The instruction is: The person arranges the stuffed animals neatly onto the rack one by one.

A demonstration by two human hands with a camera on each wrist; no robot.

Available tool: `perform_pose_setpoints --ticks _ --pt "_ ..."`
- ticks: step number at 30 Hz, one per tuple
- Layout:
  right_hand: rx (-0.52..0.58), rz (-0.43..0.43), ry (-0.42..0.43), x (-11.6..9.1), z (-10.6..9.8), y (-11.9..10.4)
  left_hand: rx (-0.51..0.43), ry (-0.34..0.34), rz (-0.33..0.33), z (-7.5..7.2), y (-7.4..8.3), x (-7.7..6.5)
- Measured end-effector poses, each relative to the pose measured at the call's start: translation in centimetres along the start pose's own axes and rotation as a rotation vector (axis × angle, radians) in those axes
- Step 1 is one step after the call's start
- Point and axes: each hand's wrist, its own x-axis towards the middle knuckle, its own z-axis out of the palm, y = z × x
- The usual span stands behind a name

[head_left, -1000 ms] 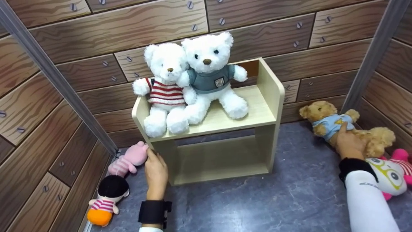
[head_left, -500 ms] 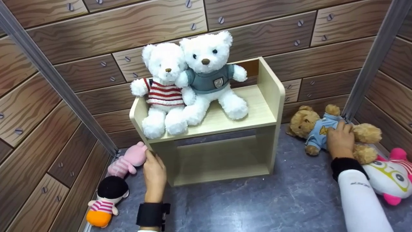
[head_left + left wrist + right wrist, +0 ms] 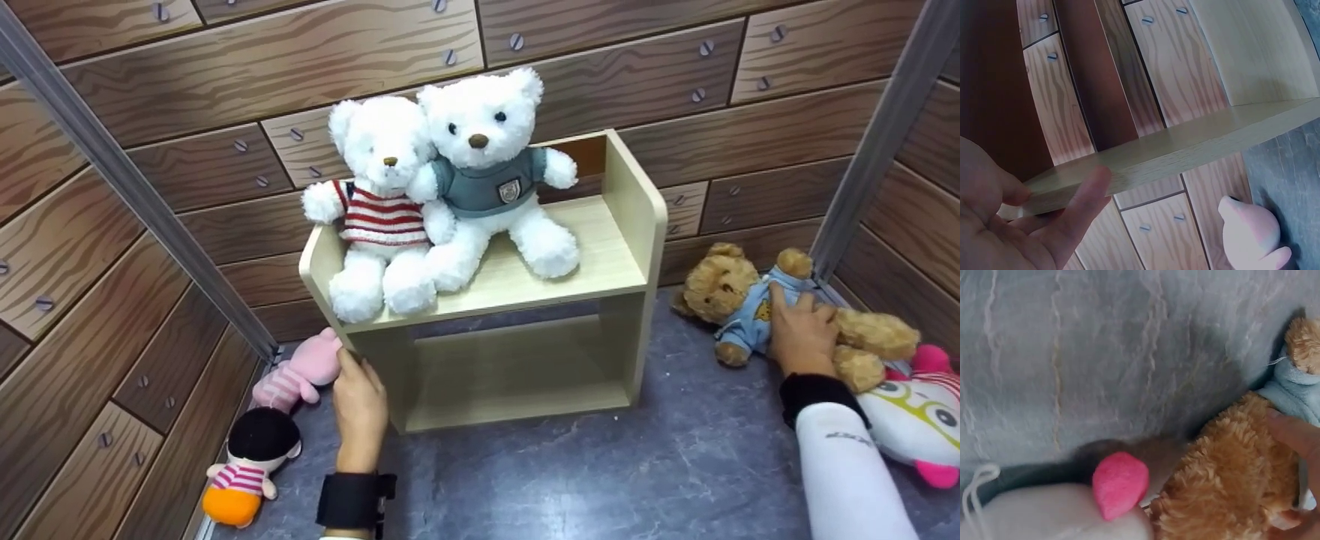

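My left hand holds the left side panel of a small pale wooden shelf; in the left wrist view the thumb and fingers lie on either side of the board's edge. At the right, my right hand grips a brown teddy bear in a blue top round its middle. The bear lies on its back on the floor, head to the left. Its brown fur and my thumb pressing it show in the right wrist view. Two white teddy bears, one in red stripes, one in grey-green, sit on the shelf's upper board.
Left of the shelf lie a pink plush pig and a black-haired doll. A white plush toy with yellow glasses lies against the brown bear's feet. Wood-patterned walls enclose the dark marbled floor.
My right hand has turned the brown bear and shifted it left and down, then slightly back to the right. The white toy beside it moved a little. My left hand stays on the shelf.
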Motion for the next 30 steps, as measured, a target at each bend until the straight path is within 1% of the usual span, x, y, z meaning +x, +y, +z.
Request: perform_pose_setpoints --ticks 3,8,13,17,20,24,27,30 --pt "0.004 0.020 0.011 -0.1 0.1 -0.1 -0.007 -0.006 0.002 -0.1 -0.1 -0.1" --pt "-0.013 0.032 0.065 -0.5 0.4 -0.6 -0.013 -0.015 -0.001 -0.2 -0.2 -0.1" --pt "-0.064 0.035 0.032 -0.7 0.8 -1.6 -0.016 -0.005 0.010 -0.2 -0.1 0.0" --pt "-0.070 0.038 0.029 -0.7 0.5 -2.2 -0.026 -0.003 0.026 -0.1 0.0 0.3" --pt "-0.056 0.020 0.058 -0.6 0.3 -2.8 -0.025 0.002 0.026 -0.2 0.0 0.6" --pt "-0.093 -0.010 0.108 -0.9 0.4 -3.3 -0.031 -0.004 0.019 -0.4 -0.1 0.8" --pt "-0.125 -0.003 0.153 -1.6 0.2 -3.3 -0.038 -0.028 0.016 -0.4 -0.2 0.6" --pt "-0.094 0.018 0.192 -2.2 -0.7 -3.3 -0.041 -0.054 0.012 -0.5 -0.3 0.4"
